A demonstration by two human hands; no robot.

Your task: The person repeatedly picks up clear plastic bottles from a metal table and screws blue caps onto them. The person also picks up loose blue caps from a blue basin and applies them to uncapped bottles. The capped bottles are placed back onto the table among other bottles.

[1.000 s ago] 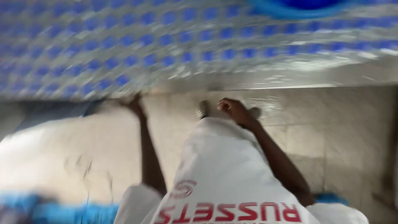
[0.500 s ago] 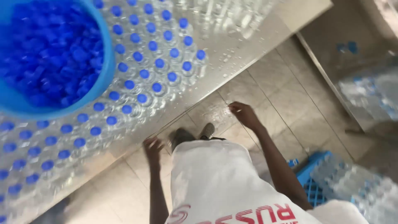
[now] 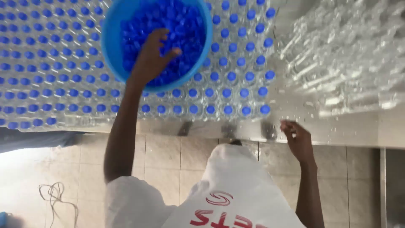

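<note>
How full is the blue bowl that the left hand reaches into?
Well filled: the blue bowl holds a heap of blue caps hiding its bottom; the left hand rests on them.

The basin (image 3: 110,38) is light blue and holds loose caps (image 3: 185,25) of deep blue. The capped bottles (image 3: 228,76) are clear with deep blue tops, set in a regular dotted grid. The uncapped bottles (image 3: 346,50) are colourless. The surface (image 3: 358,126) is silver-grey. The floor (image 3: 160,156) is beige tile. The shirt (image 3: 236,185) is white with red lettering.
</note>
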